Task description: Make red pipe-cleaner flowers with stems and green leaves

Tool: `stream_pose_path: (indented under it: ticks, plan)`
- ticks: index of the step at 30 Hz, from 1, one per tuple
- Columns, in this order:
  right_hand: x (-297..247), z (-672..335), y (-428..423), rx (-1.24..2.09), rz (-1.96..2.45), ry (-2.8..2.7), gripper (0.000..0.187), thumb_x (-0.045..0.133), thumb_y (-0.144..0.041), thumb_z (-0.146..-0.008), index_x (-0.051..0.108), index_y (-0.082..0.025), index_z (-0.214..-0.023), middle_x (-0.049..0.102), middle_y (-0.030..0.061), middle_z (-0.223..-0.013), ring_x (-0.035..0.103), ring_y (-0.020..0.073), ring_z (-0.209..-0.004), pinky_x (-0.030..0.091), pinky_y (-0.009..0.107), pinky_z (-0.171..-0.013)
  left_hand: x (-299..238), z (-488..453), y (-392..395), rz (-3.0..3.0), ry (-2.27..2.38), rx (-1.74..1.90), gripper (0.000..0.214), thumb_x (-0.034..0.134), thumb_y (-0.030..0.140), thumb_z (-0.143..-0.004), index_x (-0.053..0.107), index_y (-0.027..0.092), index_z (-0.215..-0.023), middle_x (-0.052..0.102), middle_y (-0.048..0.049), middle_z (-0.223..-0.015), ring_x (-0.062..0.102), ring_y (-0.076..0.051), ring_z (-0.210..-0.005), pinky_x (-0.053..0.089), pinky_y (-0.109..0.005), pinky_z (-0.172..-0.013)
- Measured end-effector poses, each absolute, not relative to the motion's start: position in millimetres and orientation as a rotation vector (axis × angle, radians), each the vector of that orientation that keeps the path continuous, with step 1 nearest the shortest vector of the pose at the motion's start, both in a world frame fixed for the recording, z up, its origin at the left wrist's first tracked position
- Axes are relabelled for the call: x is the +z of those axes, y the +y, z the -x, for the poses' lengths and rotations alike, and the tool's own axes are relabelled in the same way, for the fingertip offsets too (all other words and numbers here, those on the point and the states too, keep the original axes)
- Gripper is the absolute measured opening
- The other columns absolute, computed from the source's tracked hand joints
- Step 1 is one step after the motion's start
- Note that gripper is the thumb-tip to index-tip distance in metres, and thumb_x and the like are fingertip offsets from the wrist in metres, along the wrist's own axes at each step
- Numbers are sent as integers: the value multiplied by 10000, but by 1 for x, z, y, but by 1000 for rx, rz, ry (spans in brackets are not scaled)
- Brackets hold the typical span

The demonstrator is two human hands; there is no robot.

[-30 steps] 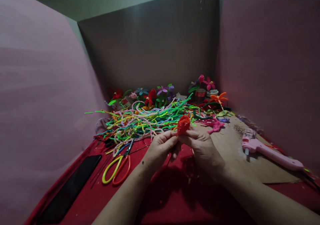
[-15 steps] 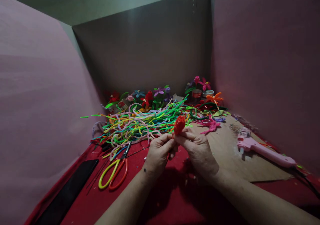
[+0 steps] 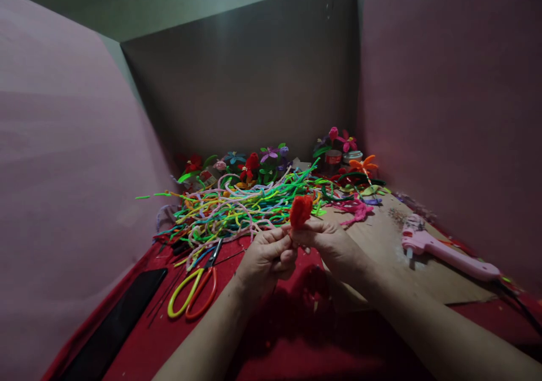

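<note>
A red pipe-cleaner flower stands upright between my two hands, above the red cloth. My left hand is closed, thumb and fingers pinching at the flower's base. From the other side my right hand grips the same base with its fingertips. The lower end of the flower is hidden by my fingers. Just behind the flower spreads a heap of loose, many-coloured pipe cleaners. Scissors with one yellow and one red handle lie left of my left hand.
A pink glue gun rests on a cardboard sheet at the right, its cord trailing off. A long black object lies at the left. Finished pipe-cleaner flowers and a glass jar line the back, before pink side walls.
The flower has tilted and shifted slightly left, now showing a broader side. My right hand has turned and moved a little left with it; the left hand's fingers have curled in more.
</note>
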State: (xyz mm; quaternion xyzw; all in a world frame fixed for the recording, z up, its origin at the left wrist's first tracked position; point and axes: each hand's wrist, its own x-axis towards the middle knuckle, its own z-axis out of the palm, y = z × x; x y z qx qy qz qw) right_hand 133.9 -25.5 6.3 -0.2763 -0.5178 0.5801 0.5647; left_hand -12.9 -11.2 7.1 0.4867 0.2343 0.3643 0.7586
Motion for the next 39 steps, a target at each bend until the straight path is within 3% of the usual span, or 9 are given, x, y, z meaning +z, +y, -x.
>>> stream_pose_path:
  ticks: [6,12,16,21,28,34,39]
  plan:
    - [4,-136,-25,1324,651,-1254,99,654,-286,-689,697,-199,-670,606,24,-895,471,151,-771,364,291,-718,6,13,-13,-1035,475,759,193,580,314,-791,556,126,-827,340,84,-488,139,9,-332,161,-119,-324]
    - [-1,-140,-19,1428,648,-1306,158,682,-312,-660,664,-164,-607,566,6,-637,436,128,-608,363,292,-646,6,17,-14,-969,401,646,141,555,263,-806,556,122,-807,301,89,-488,107,6,-339,177,-112,-316]
    - [-2,-143,-16,1461,634,-1323,149,686,-312,-659,672,-167,-631,578,10,-623,452,133,-607,373,303,-662,9,17,-15,-982,437,633,140,562,274,-796,549,134,-796,298,94,-480,102,6,-333,152,-118,-318]
    - [-7,-139,-14,1370,662,-1150,193,694,-338,-659,673,-167,-745,595,17,-698,465,127,-599,364,291,-595,11,6,-19,-1328,736,839,196,555,335,-789,564,139,-786,427,54,-533,271,-21,-356,198,-161,-361]
    - [-10,-132,-15,1346,724,-1011,218,722,-343,-643,665,-159,-744,597,3,-703,473,112,-604,343,263,-565,-5,-3,-21,-1941,1120,1298,151,517,258,-794,596,179,-693,494,23,-570,410,-88,-521,320,-211,-532]
    - [-14,-132,-11,1464,633,-1034,191,704,-309,-675,682,-150,-779,584,16,-700,456,104,-596,340,254,-555,0,-2,-18,-1507,904,1112,244,523,312,-805,513,149,-624,390,59,-494,297,-43,-424,232,-172,-422]
    - [-13,-137,-8,1582,534,-1074,182,679,-281,-692,694,-154,-822,543,-4,-627,417,84,-537,322,251,-542,9,3,-18,-1142,656,906,231,603,341,-762,580,143,-880,369,89,-465,150,-7,-342,120,-145,-349]
